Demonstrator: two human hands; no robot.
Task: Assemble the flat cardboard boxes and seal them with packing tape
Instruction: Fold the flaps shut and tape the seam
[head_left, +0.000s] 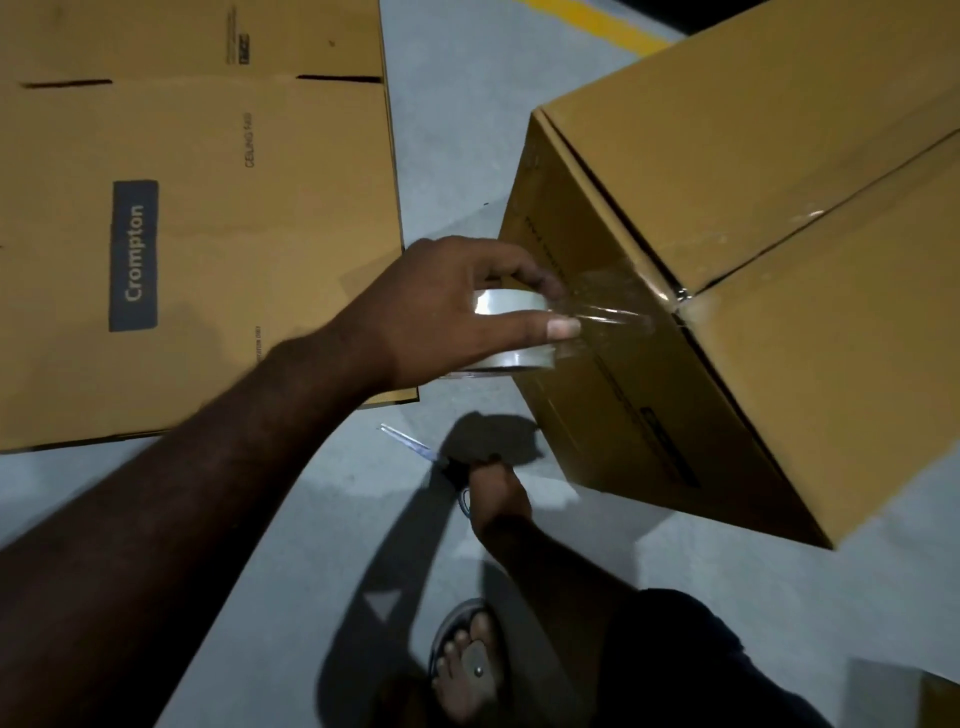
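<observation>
- Box (753, 130) stands assembled on the floor (457, 130) at the right, top flaps shut, with clear tape over the seam (831, 202).
- Left hand (447, 306) grips the tape roll (519, 358), thumb across the front and fingers curled over the top, just beside the box's near side wall.
- Strip (608, 306) runs taut from the roll rightward to the wall and up to the seam end. Its long axis lies roughly level across the view.
- Right hand (496, 493) is low near the floor, fingers closed on the scissors (415, 449). The blades point up and left, away from the box.
- Judgement: the cut falls in the short gap between roll and wall. The scissors sit well below it and must rise and turn across the strip.
- Flat box (208, 234) lies unassembled on the left.
</observation>
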